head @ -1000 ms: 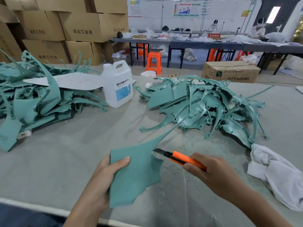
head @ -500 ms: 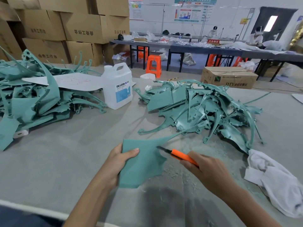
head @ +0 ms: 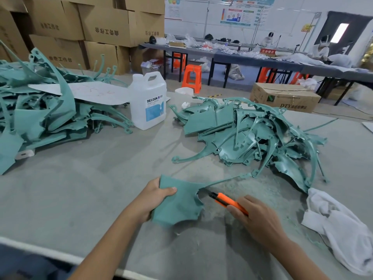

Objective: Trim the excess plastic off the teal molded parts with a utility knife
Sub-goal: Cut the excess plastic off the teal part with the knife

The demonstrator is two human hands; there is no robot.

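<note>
My left hand (head: 150, 199) grips the left edge of a flat teal molded part (head: 179, 205), thumb on top, just above the grey table (head: 80, 188). A long thin arm of that part runs up and right toward a pile of teal parts (head: 252, 138). My right hand (head: 256, 219) holds an orange utility knife (head: 228, 203). Its blade tip sits at the ragged right edge of the part, near where the thin arm starts. A second pile of teal parts (head: 40, 122) lies at the far left.
A white jug labelled DEXCON (head: 148, 102) stands between the two piles. A white cloth (head: 339, 229) lies at the right. Teal shavings are scattered under the knife. Cardboard boxes (head: 101, 27) are stacked behind, with work tables, orange stools and seated people farther back.
Both hands have moved away from me and closer to the right pile with the part and knife. The part now lies flatter, and the blade tip stays at its right edge.
</note>
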